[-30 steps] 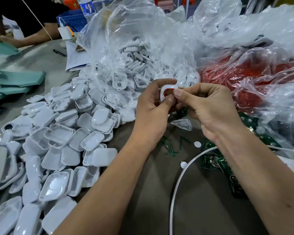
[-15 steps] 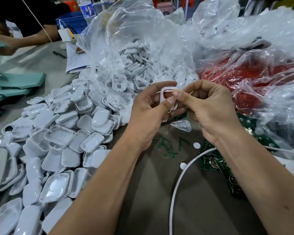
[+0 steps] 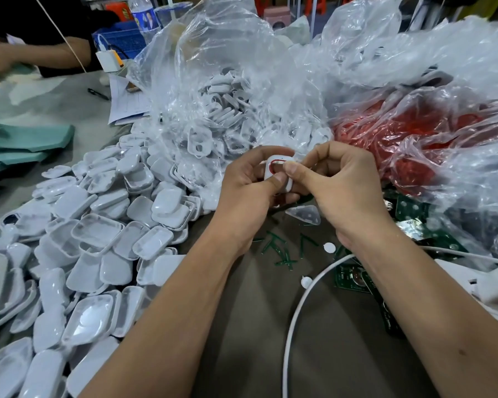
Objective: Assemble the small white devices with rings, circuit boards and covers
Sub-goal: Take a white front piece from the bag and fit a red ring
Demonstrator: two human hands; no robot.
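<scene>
Both hands meet above the middle of the brown table (image 3: 342,369), where the left hand (image 3: 247,193) grips a small white device (image 3: 279,172) with a red ring (image 3: 273,165) and the right hand (image 3: 339,188) pinches its right edge, thumb pressing what seems to be the ring. Loose white covers (image 3: 92,239) heap at left, green circuit boards (image 3: 354,278) lie near right, and clear bags (image 3: 242,90) of parts sit beyond.
</scene>
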